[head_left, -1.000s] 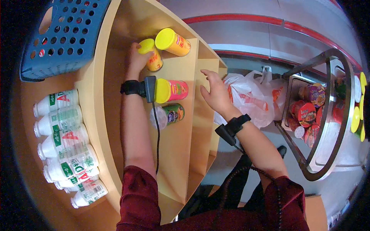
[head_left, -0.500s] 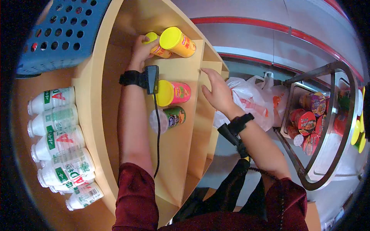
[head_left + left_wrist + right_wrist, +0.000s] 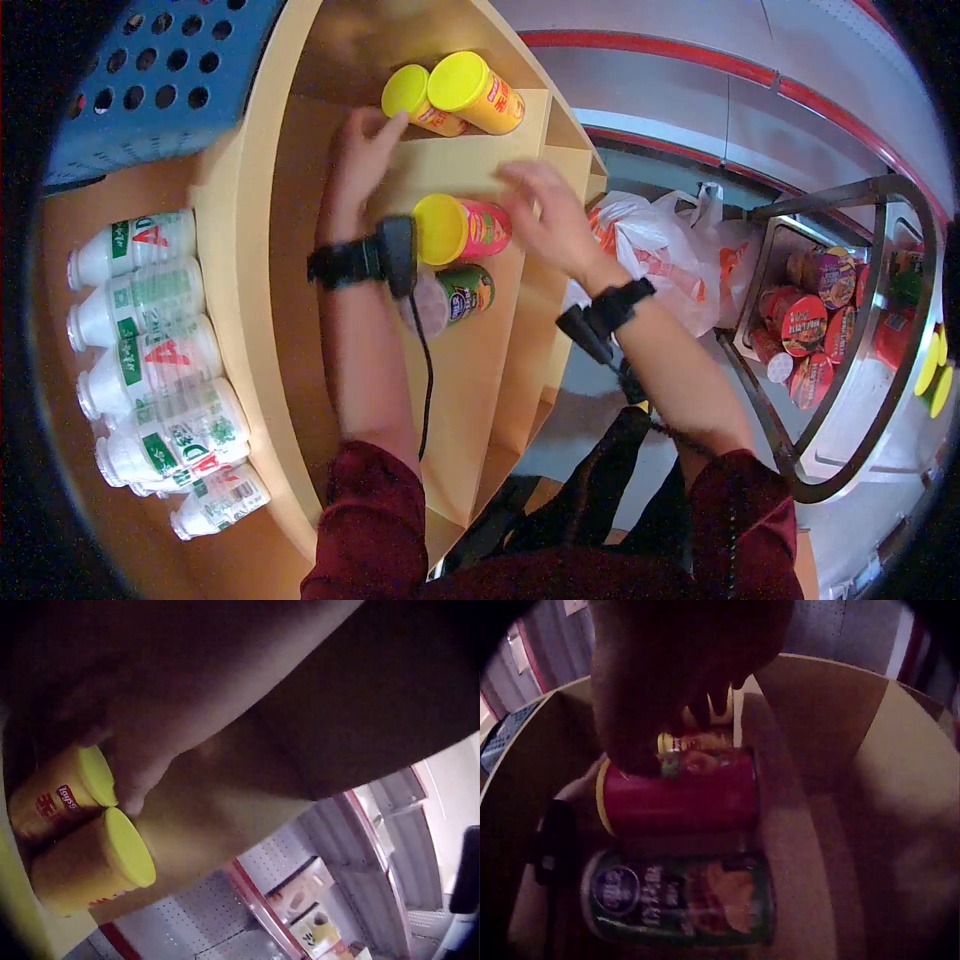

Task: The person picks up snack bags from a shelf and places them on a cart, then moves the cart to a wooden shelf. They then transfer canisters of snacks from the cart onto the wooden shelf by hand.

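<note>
Two yellow cans [image 3: 430, 105] [image 3: 495, 100] stand side by side at the far end of the shelf compartment. My left hand [image 3: 365, 165], blurred, is beside the lid of the inner one, fingers loose; the left wrist view shows a fingertip close to the lids of the cans [image 3: 64, 799]. Nearer stand a pink can [image 3: 487, 230] with a yellow lid and a green can [image 3: 468, 292] with a clear lid. My right hand [image 3: 555, 220] is at the pink can's outer end, holding nothing; in the right wrist view it hovers over or touches the pink can [image 3: 682, 802], contact unclear.
White bottles [image 3: 155, 345] lie in the left compartment below a blue basket [image 3: 150, 100]. Plastic bags [image 3: 670, 255] lie beyond the shelf's right edge. At right is a metal-framed cart [image 3: 870, 420] with instant noodle cups [image 3: 800, 320].
The inner yellow can moved up and right against the other yellow can, then my left hand let go and drew back slightly. My right hand moved left, to the pink can.
</note>
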Available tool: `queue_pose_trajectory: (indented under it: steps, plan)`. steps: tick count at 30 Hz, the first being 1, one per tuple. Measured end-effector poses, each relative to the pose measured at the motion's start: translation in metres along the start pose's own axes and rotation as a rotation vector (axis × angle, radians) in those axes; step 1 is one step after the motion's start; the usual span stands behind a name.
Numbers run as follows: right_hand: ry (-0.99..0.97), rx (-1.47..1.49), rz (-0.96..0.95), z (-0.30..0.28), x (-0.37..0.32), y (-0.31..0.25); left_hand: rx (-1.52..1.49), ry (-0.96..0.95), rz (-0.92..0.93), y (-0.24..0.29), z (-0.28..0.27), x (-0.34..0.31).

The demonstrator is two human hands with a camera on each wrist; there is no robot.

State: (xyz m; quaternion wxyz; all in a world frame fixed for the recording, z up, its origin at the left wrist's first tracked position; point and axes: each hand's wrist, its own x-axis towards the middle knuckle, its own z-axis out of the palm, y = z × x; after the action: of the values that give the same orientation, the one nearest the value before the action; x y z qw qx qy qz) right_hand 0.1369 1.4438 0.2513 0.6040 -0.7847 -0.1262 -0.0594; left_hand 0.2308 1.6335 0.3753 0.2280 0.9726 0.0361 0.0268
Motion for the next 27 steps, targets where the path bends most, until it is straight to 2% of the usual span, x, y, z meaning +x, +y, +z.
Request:
queue_pose_trajectory:
  steps: [2, 4, 8, 10, 11, 14, 16, 20, 23, 25, 27]
  plan:
    - [-0.075, 0.009, -0.170, 0.009, -0.020, -0.002, 0.032, -0.218, -0.136, 0.016, -0.012, -0.040]
    - [-0.074, -0.080, -0.147, 0.018, -0.026, -0.008, 0.024, -0.378, -0.013, 0.028, -0.013, -0.078]
    - [0.004, -0.233, -0.040, 0.026, -0.019, -0.010, 0.042, -0.458, 0.020, 0.048, -0.002, -0.085]
    - [0.058, -0.258, -0.023, 0.023, -0.005, -0.004, -0.073, -0.310, -0.035, 0.051, 0.006, -0.068]
    - [0.106, -0.284, -0.006, 0.021, 0.002, 0.001, -0.072, -0.316, -0.036, 0.050, 0.010, -0.061]
    - [0.096, -0.318, 0.009, 0.019, 0.017, 0.009, -0.006, -0.311, 0.060, 0.050, 0.017, -0.044]
    - [0.143, -0.387, -0.005, 0.022, 0.020, 0.009, -0.052, -0.207, 0.099, 0.050, 0.020, -0.042]
    - [0.230, -0.486, -0.076, 0.025, 0.021, 0.012, -0.039, -0.257, 0.049, 0.055, 0.020, -0.042]
    - [0.284, -0.425, -0.067, 0.017, 0.004, 0.006, -0.065, -0.209, 0.051, 0.046, 0.023, -0.052]
    - [0.289, -0.365, -0.007, 0.004, -0.030, 0.005, 0.280, 0.232, 0.064, 0.029, 0.022, -0.074]
    - [0.328, -0.326, 0.092, -0.010, -0.077, 0.006, 0.256, 0.106, 0.016, 0.033, -0.003, -0.120]
